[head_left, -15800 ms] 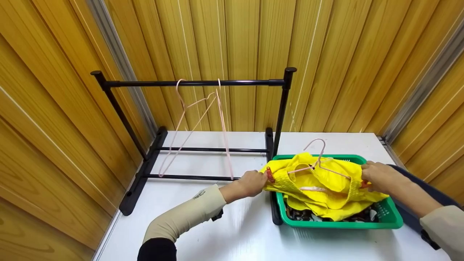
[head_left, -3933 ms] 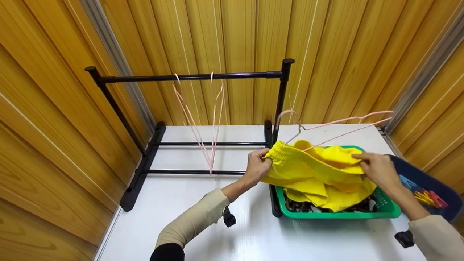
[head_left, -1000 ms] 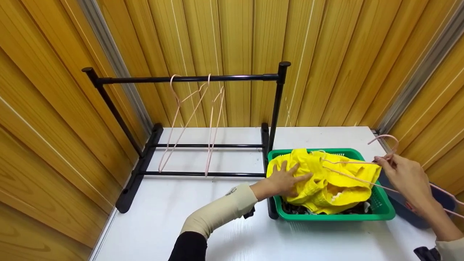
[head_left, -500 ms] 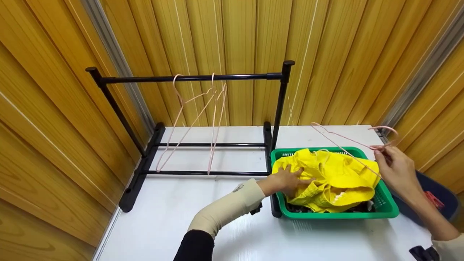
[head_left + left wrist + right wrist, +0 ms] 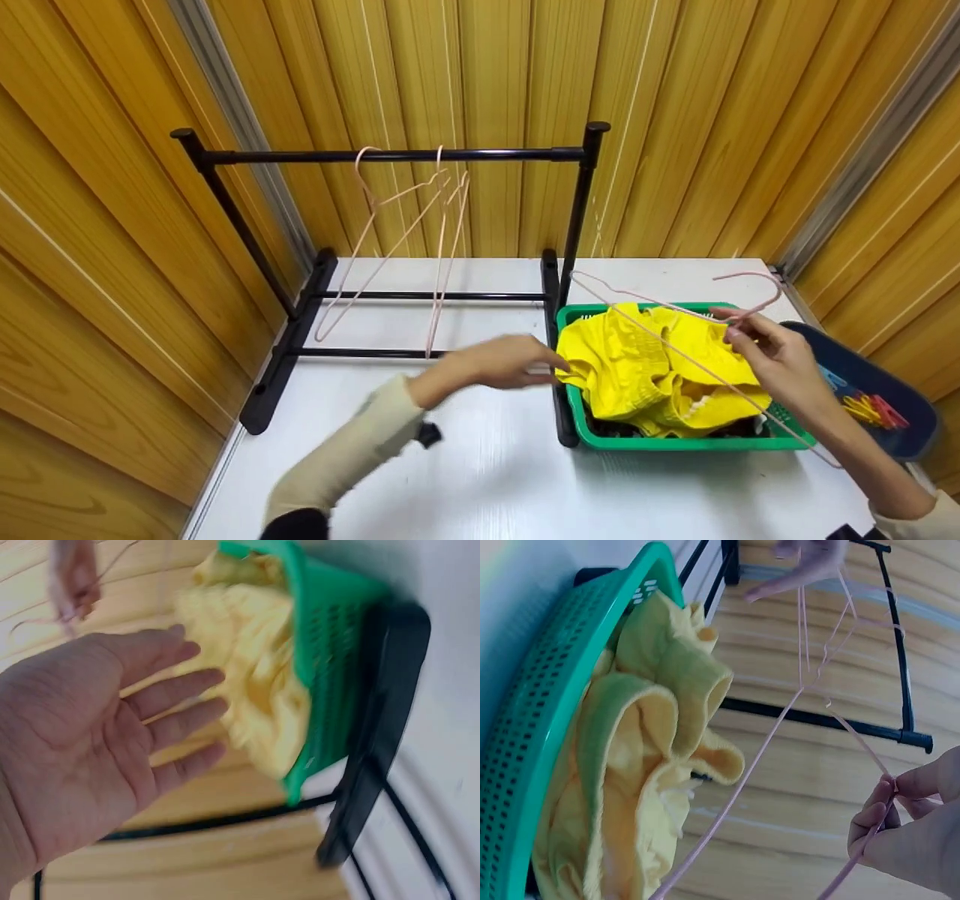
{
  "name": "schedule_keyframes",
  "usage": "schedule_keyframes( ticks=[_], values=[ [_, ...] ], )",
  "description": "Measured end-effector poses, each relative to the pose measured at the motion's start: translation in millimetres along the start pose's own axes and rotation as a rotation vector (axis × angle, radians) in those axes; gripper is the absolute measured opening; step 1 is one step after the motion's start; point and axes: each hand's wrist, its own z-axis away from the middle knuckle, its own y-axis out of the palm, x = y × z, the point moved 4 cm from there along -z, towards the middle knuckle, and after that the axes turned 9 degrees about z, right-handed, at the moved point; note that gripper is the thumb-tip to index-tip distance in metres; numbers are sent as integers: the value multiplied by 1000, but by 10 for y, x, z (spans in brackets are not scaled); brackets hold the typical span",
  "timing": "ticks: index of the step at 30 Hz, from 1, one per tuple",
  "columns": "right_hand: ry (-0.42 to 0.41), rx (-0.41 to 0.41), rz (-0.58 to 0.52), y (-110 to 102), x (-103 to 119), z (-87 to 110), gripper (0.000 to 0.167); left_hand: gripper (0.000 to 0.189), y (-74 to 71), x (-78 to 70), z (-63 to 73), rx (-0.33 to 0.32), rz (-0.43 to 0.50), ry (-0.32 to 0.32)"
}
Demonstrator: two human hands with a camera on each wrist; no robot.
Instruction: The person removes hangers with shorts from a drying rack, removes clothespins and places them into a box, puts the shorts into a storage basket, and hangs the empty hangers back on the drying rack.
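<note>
In the head view my right hand [image 5: 780, 367] pinches a pink wire hanger [image 5: 679, 350] at its neck, under the hook. The hanger bears nothing and slants over the green basket [image 5: 690, 445]. A crumpled yellow garment [image 5: 626, 364] with a gathered elastic waistband fills the basket's top. Beside the basket's left edge hovers my left hand [image 5: 506, 362], its fingers loosely extended towards the garment. The left wrist view shows the left hand's palm [image 5: 82, 735] facing up, holding nothing. In the right wrist view, thumb and fingers close round the hanger wire.
Two pink hangers [image 5: 365, 232] hang from the black rack's top bar [image 5: 495, 155]. The rack's right foot [image 5: 562, 420] stands against the basket. At right, a dark blue bin [image 5: 919, 420] holds coloured clothespins [image 5: 874, 411]. Darker items lie under the garment. Wood-grain walls enclose the white table.
The hanger came out of the yellow garment and swung leftward over the basket with my right hand. My left hand lifted off the garment and drew back left. Earlier red clips no longer show.
</note>
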Motion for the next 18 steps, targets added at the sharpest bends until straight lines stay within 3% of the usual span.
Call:
schedule_keyframes(
  ticks=[2, 4, 6, 8, 10, 12, 13, 15, 18],
  values=[
    [-12, 39, -65, 47, 80, -9, 19, 30, -336, 68, 285, -167, 38, -9],
    [-24, 81, -124, 101, 166, -23, 20, 26, -736, 171, 572, -390, 12, 11],
    [-22, 127, -178, 158, 250, -49, 25, 21, -1177, 291, 848, -655, -140, 57],
    [-6, 180, -221, 223, 332, -89, 30, 16, -1613, 419, 1124, -951, -325, 39],
    [30, 235, -241, 293, 398, -148, 35, 14, -2000, 567, 1380, -1224, -453, -52],
    [88, 297, -263, 371, 453, -209, 37, 20, -2296, 738, 1593, -1406, -433, -197],
    [125, 329, -276, 417, 478, -241, 38, 25, -2404, 830, 1675, -1455, -398, -279],
    [190, 382, -306, 511, 532, -311, 39, 40, -2550, 1014, 1777, -1469, -343, -424],
    [286, 438, -376, 641, 636, -424, 40, 57, -2647, 1237, 1797, -1337, -341, -570]
  ],
)
